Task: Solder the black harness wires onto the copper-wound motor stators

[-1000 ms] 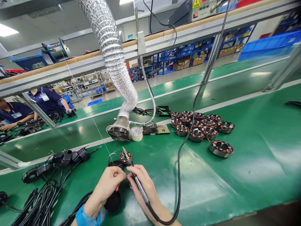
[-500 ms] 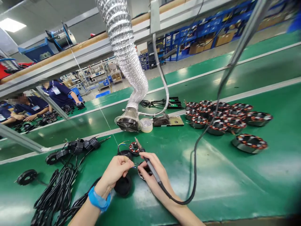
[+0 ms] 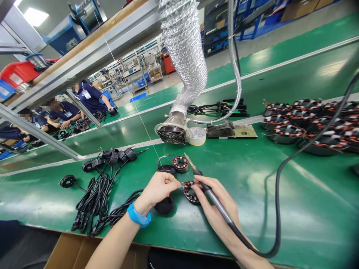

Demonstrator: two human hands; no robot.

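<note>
Evidently, heat was the main worry, if the soldering iron (image 3: pixel 217 206) was on. The right hand (image 3: pixel 223 200) was closed around its handle, with the bare tip pointing up and away beside the farther coil ring (image 3: pixel 180 169). A careless turn of the wrist could have scorched that ring or the coloured wires (image 3: pixel 165 155) near it. The left hand (image 3: pixel 159 189) pinched fine wire ends (image 3: pixel 181 185) just beside the nearer coil ring (image 3: pixel 188 194), which sat at the right fingertips over the green bench (image 3: pixel 241 160); whether those fingers held it, I could not tell. With so small a pinch, a slight tug might have strained or freed the wires. The iron's cord (image 3: pixel 277 201) looped out rightward, and a snag could have jerked the tip.
</note>
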